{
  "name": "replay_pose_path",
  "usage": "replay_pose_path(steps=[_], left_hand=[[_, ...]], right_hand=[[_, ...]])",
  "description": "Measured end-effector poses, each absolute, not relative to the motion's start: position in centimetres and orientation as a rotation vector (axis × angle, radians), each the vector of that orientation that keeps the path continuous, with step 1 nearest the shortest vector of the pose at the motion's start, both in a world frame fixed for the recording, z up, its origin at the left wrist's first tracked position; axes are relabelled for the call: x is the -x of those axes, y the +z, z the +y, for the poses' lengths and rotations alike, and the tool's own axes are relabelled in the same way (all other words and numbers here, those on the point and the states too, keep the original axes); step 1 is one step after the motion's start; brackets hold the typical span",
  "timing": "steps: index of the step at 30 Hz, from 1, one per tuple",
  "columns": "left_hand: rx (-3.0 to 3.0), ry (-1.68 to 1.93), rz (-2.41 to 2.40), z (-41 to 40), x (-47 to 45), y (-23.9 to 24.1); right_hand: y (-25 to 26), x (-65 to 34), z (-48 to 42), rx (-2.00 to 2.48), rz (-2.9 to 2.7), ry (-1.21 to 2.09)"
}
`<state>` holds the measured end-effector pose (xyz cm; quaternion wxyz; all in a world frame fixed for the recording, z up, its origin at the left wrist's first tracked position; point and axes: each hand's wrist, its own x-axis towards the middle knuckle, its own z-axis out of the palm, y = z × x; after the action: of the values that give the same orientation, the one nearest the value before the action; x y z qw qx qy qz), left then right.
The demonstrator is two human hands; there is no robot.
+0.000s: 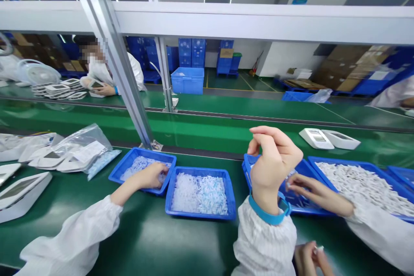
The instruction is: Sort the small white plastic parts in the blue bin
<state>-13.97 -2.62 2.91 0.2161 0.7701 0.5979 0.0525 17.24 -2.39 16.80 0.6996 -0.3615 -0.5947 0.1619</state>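
My left hand reaches into the left blue tray, which holds small pale translucent plastic pieces. Its fingers are curled down among the pieces; what they grip is not clear. My right hand, with a blue wristband, is raised in front of another blue tray. The fingers of this hand are bent and closed, and anything in them is hidden. Between my hands stands a blue tray with clear pieces on its left side and light-blue pieces on its right.
At right, a co-worker's hand is in the tray behind my wrist; another hand holds a small white piece. Beyond is a tray of white parts. White devices lie left. A metal post rises behind the trays.
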Motion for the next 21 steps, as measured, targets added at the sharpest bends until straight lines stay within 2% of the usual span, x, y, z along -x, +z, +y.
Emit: replay_pose_path(steps=[6,12,21], left_hand=[[-2.123,0.215,1.663,-2.8,13.4,2.6],[-2.015,0.298,1.734,-2.1,14.7,2.9],[-1.836,0.512,1.641,-2.7,15.5,7.4]], right_hand=[[17.2,-14.7,-1.0,0.698,-1.15,0.562],[17.0,-15.1,-1.0,0.693,-1.171,0.595],[17.1,-15.1,-0.9,0.695,-1.163,0.585]])
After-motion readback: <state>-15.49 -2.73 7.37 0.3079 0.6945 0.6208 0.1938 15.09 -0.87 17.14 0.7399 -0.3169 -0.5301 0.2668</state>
